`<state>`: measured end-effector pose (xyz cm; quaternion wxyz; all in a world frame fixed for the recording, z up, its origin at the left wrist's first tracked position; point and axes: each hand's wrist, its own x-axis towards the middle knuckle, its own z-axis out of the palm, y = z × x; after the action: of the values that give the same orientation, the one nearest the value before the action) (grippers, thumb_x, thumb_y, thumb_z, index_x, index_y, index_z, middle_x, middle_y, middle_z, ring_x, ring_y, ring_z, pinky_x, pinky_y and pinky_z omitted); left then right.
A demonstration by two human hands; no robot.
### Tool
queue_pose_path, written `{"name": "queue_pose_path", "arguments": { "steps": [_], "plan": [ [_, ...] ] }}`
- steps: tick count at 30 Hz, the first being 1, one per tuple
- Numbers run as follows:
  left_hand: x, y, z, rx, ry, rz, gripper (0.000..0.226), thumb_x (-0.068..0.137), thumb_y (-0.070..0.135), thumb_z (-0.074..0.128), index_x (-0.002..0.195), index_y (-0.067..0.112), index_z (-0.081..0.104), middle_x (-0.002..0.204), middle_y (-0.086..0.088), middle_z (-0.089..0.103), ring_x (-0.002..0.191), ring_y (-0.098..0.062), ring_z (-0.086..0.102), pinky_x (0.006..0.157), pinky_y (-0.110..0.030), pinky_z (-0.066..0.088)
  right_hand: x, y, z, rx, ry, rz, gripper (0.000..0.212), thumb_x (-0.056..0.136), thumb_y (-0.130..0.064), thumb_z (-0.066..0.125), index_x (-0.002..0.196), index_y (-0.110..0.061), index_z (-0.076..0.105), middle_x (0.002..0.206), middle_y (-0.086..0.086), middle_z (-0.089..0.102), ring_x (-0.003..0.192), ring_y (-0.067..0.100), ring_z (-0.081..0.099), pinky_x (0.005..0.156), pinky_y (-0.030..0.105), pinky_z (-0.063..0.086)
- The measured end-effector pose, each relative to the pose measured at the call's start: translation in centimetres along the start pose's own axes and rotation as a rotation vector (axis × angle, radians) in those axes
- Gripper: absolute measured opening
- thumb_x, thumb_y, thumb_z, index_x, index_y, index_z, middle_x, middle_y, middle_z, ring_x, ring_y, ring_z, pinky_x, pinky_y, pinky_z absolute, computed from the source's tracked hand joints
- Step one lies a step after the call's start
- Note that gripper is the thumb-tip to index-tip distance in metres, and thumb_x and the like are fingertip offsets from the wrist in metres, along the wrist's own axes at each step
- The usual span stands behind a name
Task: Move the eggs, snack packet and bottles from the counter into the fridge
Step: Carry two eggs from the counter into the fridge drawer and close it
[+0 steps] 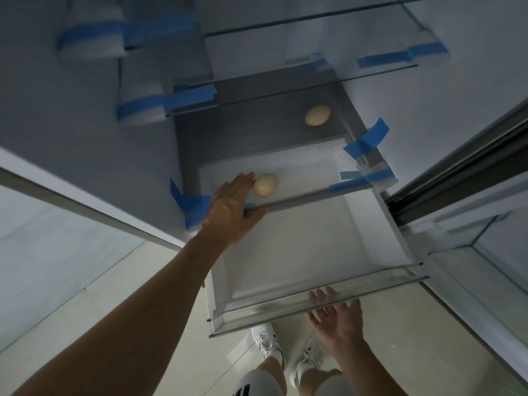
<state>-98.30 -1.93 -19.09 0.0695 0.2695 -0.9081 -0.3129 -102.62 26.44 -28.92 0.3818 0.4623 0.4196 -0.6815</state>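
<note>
Two pale eggs lie on a glass shelf [314,167] inside the open fridge. One egg [266,184] rests near the shelf's front left; the other egg [317,115] lies farther back on the right. My left hand [233,208] reaches over the shelf's front edge, fingers spread, its fingertips touching or almost touching the near egg and not closed on it. My right hand [337,315] is lower down, open with fingers apart, just under the front lip of the pulled-out clear drawer [285,318]. No snack packet or bottles are in view.
Blue tape strips [367,138] hold shelves and foam blocks in place. More glass shelves [285,21] sit above. The open fridge door [471,267] with bins is on the right. A white panel [71,195] stands on the left. My feet in white shoes [268,341] are on the tile floor.
</note>
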Motion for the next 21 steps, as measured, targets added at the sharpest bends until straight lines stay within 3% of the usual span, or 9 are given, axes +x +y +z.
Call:
{"name": "queue_pose_path", "arguments": {
  "steps": [9, 21],
  "plan": [
    [-0.1, 0.0, 0.0, -0.002, 0.059, 0.017, 0.072, 0.090, 0.040, 0.070, 0.149, 0.012, 0.040, 0.153, -0.009, 0.044, 0.145, -0.026, 0.036, 0.120, -0.048, 0.027, -0.9, 0.8, -2.8, -0.075, -0.003, 0.010, 0.033, 0.099, -0.035, 0.037, 0.092, -0.014, 0.062, 0.099, 0.011, 0.065, 0.096, 0.029, 0.065, 0.082, 0.040, 0.043],
    [-0.1, -0.4, 0.7, 0.043, 0.069, 0.011, 0.071, 0.088, 0.041, 0.071, 0.148, 0.016, 0.042, 0.151, -0.007, 0.047, 0.140, -0.027, 0.041, 0.118, -0.044, 0.032, -1.4, 0.5, -4.5, -0.051, -0.039, 0.007, 0.043, 0.103, -0.042, 0.036, 0.115, -0.008, 0.061, 0.115, 0.015, 0.067, 0.104, 0.031, 0.066, 0.082, 0.042, 0.048]
  ]
}}
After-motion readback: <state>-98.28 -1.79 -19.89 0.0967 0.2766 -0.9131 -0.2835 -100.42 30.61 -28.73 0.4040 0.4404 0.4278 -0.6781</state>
